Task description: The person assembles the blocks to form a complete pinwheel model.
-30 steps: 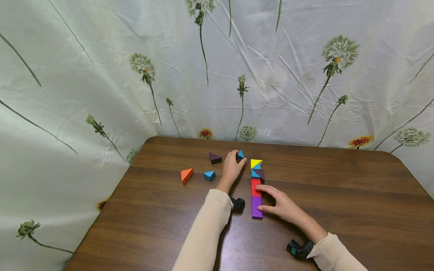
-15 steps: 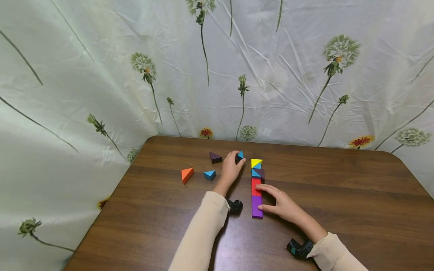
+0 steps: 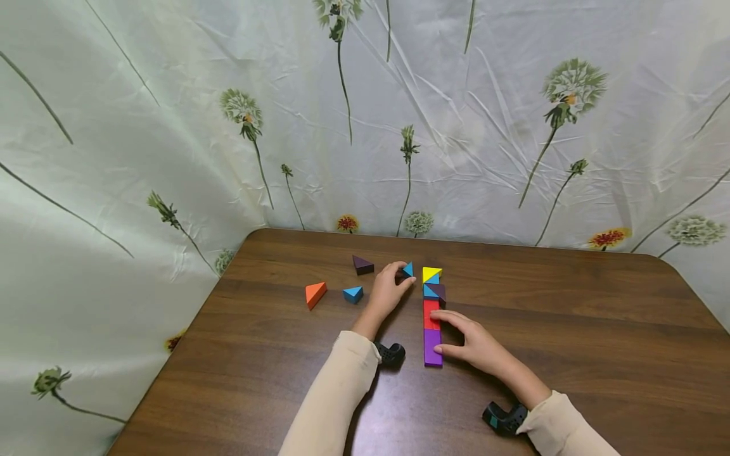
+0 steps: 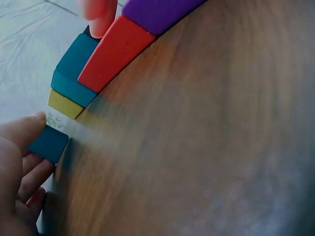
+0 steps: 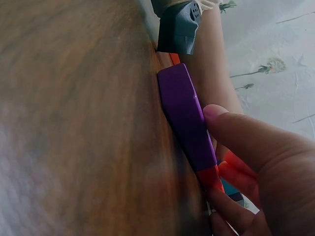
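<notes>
My left hand (image 3: pixel 388 290) pinches a blue triangular block (image 3: pixel 408 269) between thumb and fingers, just left of a row of blocks. The left wrist view shows the same blue block (image 4: pixel 49 143) close to the row's yellow end. From the far end, the row has a yellow triangular block (image 3: pixel 429 273), blue and dark triangular pieces, a red block (image 3: pixel 430 314) and a purple block (image 3: pixel 432 348). Over the row's near part lies my right hand (image 3: pixel 479 345), its fingers spread and gently bent. Its thumb touches the purple block's side; its fingertips rest at the red one.
Left of my left hand lie a dark triangular block (image 3: pixel 362 266), another blue triangular block (image 3: pixel 353 294) and an orange one (image 3: pixel 315 295). Black wrist cameras (image 3: pixel 504 419) hang under both wrists. A flowered curtain (image 3: pixel 485 126) rises behind the brown table (image 3: pixel 599 329).
My left hand has drawn slightly nearer with the blue triangular block, which has turned a little and shifted toward the row. My right hand and the row have stayed put.
</notes>
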`<state>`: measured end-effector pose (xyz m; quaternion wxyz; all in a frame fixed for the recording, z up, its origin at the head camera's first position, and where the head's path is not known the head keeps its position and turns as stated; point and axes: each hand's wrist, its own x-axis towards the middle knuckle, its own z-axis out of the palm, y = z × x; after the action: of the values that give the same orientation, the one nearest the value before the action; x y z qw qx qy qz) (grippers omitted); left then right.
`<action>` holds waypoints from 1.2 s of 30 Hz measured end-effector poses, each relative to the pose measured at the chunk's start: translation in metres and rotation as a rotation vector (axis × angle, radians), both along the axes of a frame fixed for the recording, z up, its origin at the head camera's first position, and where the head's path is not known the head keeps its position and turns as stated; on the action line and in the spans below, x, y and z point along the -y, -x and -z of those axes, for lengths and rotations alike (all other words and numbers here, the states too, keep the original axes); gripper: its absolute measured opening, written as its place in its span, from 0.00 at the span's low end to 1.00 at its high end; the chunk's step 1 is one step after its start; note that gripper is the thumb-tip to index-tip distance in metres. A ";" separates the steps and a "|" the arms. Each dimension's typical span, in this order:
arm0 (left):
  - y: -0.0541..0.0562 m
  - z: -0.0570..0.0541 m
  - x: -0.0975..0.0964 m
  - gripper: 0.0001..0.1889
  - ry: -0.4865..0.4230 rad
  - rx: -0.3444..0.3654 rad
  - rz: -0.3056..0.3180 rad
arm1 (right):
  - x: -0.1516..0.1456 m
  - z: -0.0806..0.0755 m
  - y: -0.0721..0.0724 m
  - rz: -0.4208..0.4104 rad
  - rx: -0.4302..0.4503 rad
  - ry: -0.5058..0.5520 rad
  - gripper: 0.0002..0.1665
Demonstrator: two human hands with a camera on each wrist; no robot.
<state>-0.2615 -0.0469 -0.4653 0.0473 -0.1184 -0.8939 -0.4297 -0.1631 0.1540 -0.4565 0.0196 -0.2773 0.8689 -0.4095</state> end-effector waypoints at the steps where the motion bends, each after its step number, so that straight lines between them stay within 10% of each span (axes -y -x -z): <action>1: 0.000 0.000 0.000 0.22 0.002 0.002 0.008 | 0.000 0.000 0.000 -0.001 -0.004 0.000 0.34; 36: -0.001 0.002 -0.007 0.16 0.087 -0.099 0.052 | 0.001 -0.002 0.000 -0.005 0.016 -0.011 0.34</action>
<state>-0.2605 -0.0402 -0.4668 0.0749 -0.1647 -0.9049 -0.3853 -0.1629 0.1530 -0.4541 0.0289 -0.2761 0.8703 -0.4069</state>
